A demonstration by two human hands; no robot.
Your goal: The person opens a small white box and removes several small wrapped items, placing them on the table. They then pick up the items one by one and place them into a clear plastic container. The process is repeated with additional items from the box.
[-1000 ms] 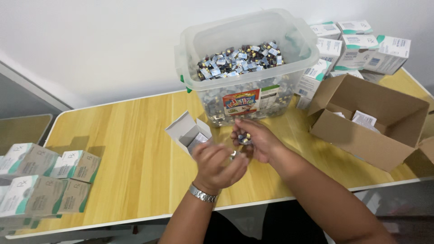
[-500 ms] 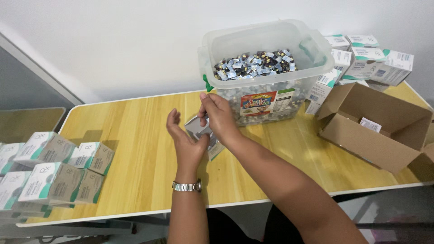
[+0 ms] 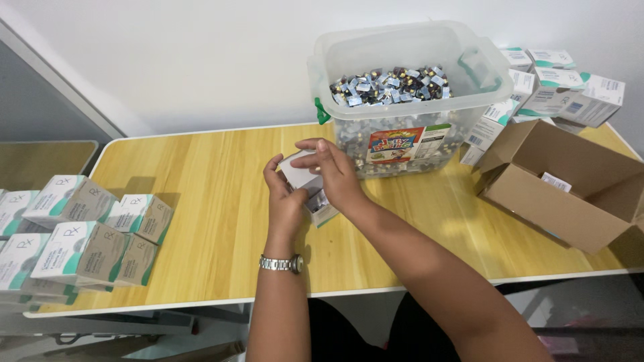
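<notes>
A small white and green carton (image 3: 310, 188) is held between both hands above the middle of the wooden table (image 3: 201, 201). My left hand (image 3: 283, 201) cups it from the left and below; a metal watch sits on that wrist. My right hand (image 3: 329, 169) presses its fingers on the carton's white top flap. Small wrapped pieces show inside the carton's open end. Just behind my hands stands a clear plastic tub (image 3: 409, 94) filled with several small wrapped pieces.
An open brown cardboard box (image 3: 570, 184) lies at the right with a small carton inside. Several white and green cartons (image 3: 570, 90) are stacked at the back right. More closed cartons (image 3: 80, 231) are piled at the table's left edge.
My hands with the carton have moved from the tub's front toward the table's middle. The right hand has gone from putting pieces in to pressing the top flap down.
</notes>
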